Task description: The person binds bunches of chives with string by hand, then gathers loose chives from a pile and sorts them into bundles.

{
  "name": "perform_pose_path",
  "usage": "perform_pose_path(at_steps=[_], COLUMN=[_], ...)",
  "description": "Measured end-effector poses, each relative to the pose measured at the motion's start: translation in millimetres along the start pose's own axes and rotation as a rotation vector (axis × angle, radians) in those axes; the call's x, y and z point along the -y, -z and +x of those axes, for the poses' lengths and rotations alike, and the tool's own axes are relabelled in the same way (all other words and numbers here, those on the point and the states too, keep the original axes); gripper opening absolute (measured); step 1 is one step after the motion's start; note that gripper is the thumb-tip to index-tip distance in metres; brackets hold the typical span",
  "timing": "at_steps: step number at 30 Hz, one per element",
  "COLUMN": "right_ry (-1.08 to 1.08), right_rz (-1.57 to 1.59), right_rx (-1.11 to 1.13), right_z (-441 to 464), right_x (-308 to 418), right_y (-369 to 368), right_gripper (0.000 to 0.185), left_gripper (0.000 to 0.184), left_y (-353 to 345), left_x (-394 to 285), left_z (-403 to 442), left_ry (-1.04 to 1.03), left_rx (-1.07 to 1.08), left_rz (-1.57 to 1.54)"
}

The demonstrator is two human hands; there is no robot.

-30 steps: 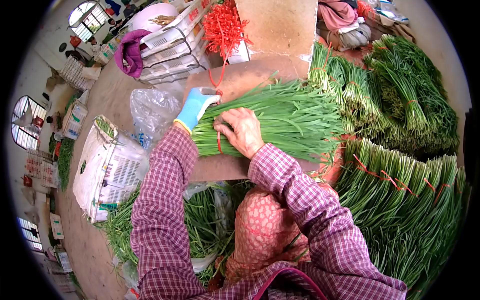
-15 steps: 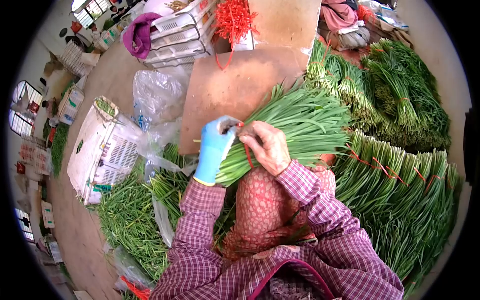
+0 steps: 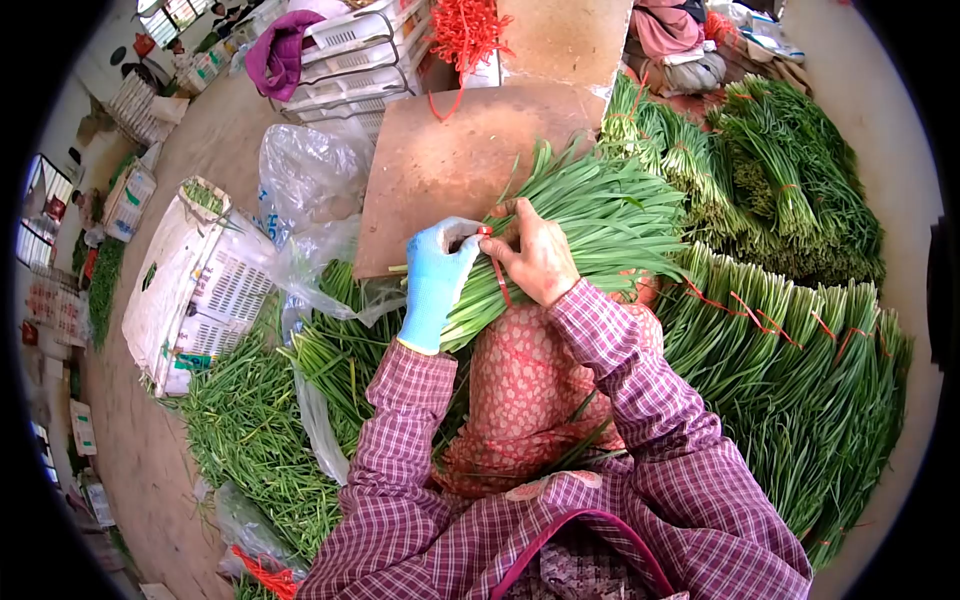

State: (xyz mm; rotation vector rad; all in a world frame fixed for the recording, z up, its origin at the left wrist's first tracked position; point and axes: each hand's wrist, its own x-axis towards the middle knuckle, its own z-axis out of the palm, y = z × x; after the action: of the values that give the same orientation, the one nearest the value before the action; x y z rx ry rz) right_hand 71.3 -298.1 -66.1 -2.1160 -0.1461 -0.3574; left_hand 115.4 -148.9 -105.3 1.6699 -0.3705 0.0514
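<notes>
A bunch of garlic chives (image 3: 625, 215) lies across my lap and the edge of the brown board (image 3: 430, 165), leaves toward the right. A red tie (image 3: 502, 282) runs around the stalks. My left hand (image 3: 434, 285), in a light blue glove, pinches the tie's upper part between thumb and fingers. Bare and bent over the bunch, my right hand (image 3: 542, 260) has its thumb and forefinger closed at the same spot, close to the left fingertips. The tie's ends are mostly hidden by the fingers.
Tied chive bundles (image 3: 780, 400) stand in rows at right, with more bundles (image 3: 790, 190) behind. Loose chives (image 3: 255, 440) lie at left beside a white crate (image 3: 205, 290) and a plastic bag (image 3: 305, 190). Red ties (image 3: 465, 40) hang above the board, near stacked crates (image 3: 350, 60).
Both hands stay together at the red tie, with the fingers shifted slightly. My right forefinger now reaches farther up over the stalks. The whole view has shifted a little.
</notes>
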Motion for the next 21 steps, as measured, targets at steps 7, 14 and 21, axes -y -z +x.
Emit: perform_pose_path(at_steps=[7,14,21], right_ry=[-0.017,-0.065,-0.012], right_rz=[0.004,0.006,0.021], right_rx=[0.021,0.031,0.009], right_z=[-1.7,-4.0,-6.4], right_x=[1.8,3.4,0.1], right_y=[1.7,3.0,1.0], right_gripper=[0.031,0.027,0.029], left_gripper=[0.013,0.026,0.073], left_y=[4.5,11.5,4.8], left_x=[-14.6,-10.9,-36.6], left_z=[-10.1,-17.0,-27.8], left_ry=[0.023,-0.01,-0.139], left_rx=[0.086,0.168,0.172], left_rz=[0.088,0.005,0.262])
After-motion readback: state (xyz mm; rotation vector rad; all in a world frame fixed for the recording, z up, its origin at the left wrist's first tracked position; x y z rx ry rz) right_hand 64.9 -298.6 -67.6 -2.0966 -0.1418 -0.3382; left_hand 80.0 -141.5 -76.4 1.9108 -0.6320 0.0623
